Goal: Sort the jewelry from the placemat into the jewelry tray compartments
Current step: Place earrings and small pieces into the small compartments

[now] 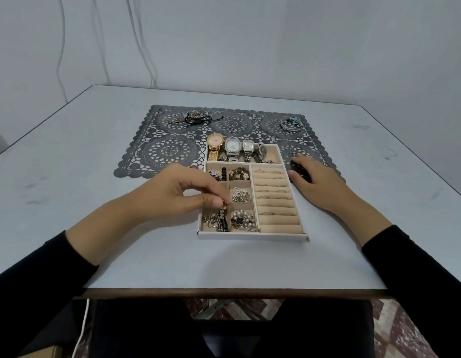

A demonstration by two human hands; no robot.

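A white jewelry tray [252, 236] with beige compartments lies on the near part of a grey lace placemat [170, 151]. Watches [215, 148] fill its far row, rings sit in the right rolls, brooches and chains in the small cells. My left hand [177, 195] pinches a dark beaded chain [223, 215] that hangs into the front-left compartment. My right hand [312, 179] rests just right of the tray over a dark beaded piece [299, 171]. Black cord bracelets [196, 118] and silver rings with a turquoise stone [291, 123] lie on the placemat's far side.
The white table [69, 177] has a dark front edge close to my body. A small ring [230, 129] lies mid-placemat behind the watches. Cables hang on the wall behind. A white cord [81, 329] runs down under the table at the left.
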